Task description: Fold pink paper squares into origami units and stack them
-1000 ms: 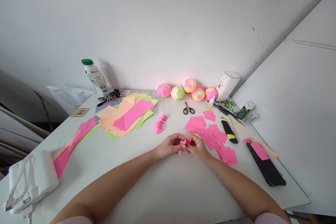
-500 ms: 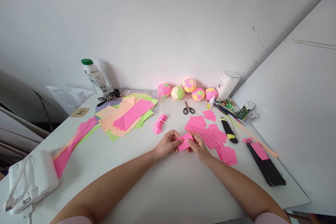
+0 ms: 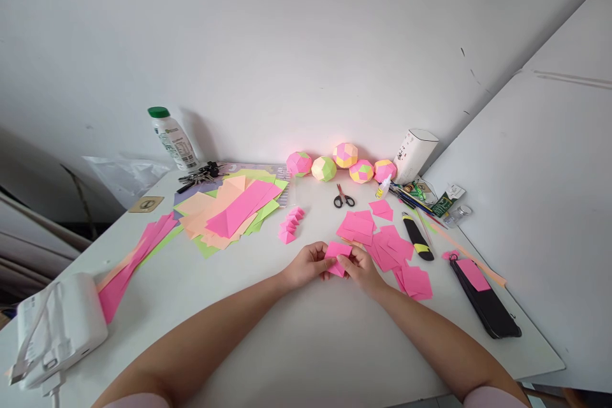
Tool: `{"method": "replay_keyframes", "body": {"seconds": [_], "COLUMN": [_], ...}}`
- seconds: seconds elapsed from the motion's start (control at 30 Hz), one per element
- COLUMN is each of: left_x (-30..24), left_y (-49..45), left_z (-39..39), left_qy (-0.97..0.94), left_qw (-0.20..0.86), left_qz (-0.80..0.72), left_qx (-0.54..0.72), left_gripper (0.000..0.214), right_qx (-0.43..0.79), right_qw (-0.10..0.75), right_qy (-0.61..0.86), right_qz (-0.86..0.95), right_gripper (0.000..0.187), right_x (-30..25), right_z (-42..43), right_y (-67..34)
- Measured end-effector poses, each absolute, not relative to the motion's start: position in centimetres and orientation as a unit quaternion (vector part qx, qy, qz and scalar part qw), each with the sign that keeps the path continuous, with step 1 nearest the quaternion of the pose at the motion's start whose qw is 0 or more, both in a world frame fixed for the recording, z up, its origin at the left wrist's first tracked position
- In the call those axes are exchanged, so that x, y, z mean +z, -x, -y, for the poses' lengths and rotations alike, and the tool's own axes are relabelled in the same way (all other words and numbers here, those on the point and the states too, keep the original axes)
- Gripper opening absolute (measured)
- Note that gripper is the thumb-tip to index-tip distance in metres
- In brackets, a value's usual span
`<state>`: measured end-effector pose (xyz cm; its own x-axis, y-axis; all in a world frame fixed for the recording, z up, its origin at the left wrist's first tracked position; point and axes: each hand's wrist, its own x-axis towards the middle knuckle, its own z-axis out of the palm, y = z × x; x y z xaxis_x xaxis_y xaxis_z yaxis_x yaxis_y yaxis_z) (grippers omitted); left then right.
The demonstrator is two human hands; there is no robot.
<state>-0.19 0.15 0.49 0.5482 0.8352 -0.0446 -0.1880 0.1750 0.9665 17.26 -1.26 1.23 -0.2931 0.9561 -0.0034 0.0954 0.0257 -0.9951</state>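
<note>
Both my hands meet at the middle of the white table [image 3: 296, 344] around one small pink paper piece [image 3: 337, 254]. My left hand [image 3: 306, 265] pinches its left edge with curled fingers. My right hand [image 3: 362, 268] grips its right edge the same way. The paper is partly unfolded and held just above the table. A row of small folded pink units [image 3: 289, 224] lies a little beyond my left hand. Loose pink paper squares [image 3: 387, 247] are spread just right of my right hand.
A stack of coloured sheets [image 3: 229, 210] lies at left, pink strips [image 3: 134, 255] further left. Paper balls [image 3: 344, 162] line the wall, with scissors [image 3: 343, 197], a cutter [image 3: 417, 237], a bottle [image 3: 171, 137], keys [image 3: 198, 174], a phone [image 3: 484, 299] and a white device [image 3: 57, 325].
The pink piece went from a tight small fold between my fingers to a wider, opened shape. My hands stayed in place at the table's middle.
</note>
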Motion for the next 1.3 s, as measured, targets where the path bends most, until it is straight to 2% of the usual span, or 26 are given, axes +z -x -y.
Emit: {"method": "replay_keyframes", "body": {"seconds": [0.6,0.9,1.3], "left_x": [0.8,0.2,0.0], "left_y": [0.0,-0.3,-0.1], "left_z": [-0.3,-0.5,-0.5], "left_qy": [-0.500,-0.454,-0.491], "left_qw": [0.691,0.688,0.675], "left_qz": [-0.342,-0.329,-0.338], "left_qx": [0.395,0.461,0.436], "left_gripper": [0.037,0.041,0.034], "right_qx": [0.522,0.526,0.521], "right_qw": [0.390,0.384,0.384], "right_qy": [0.445,0.449,0.453], "right_qz": [0.615,0.612,0.613], "right_gripper": [0.028,0.028,0.027], "right_x": [1.6,1.2,1.2], "right_z": [1.3,1.2,1.2], "right_y": [-17.2,-17.3,-17.3]}}
